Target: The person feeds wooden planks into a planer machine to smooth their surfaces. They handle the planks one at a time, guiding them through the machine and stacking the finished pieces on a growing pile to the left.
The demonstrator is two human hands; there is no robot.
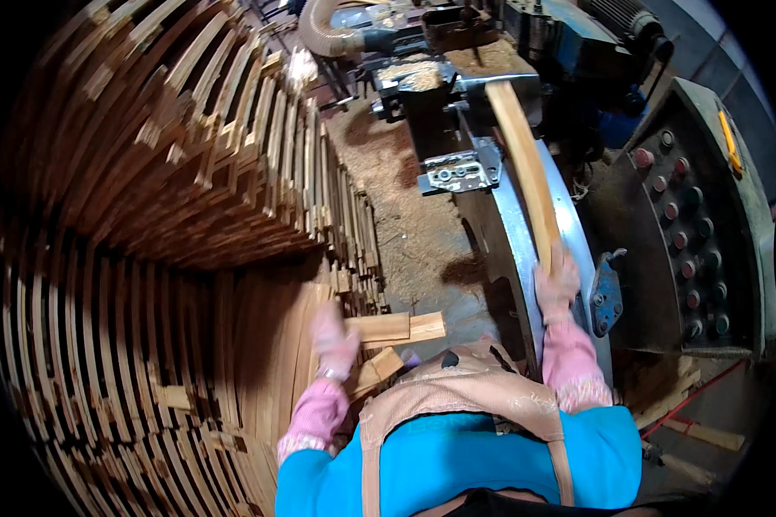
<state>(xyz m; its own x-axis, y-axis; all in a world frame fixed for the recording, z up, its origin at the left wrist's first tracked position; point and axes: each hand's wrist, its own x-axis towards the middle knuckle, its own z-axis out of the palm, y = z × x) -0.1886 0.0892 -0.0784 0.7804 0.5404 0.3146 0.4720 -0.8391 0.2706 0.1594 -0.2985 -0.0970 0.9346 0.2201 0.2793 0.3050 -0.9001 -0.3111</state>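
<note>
My right hand is closed around the near end of a long, slightly curved wooden strip. The strip lies along the shiny metal bed of a machine, its far end at the metal housing. My left hand, smeared by motion, is over the edge of the wood stack at my left, close to some short wooden pieces. Its fingers do not show clearly, so I cannot tell whether it grips anything. Pink sleeves cover both forearms.
Tall stacks of wooden strips fill the left side. A control panel with several red and green buttons stands at the right. A ridged hose reaches the machine at the back. Sawdust covers the floor between.
</note>
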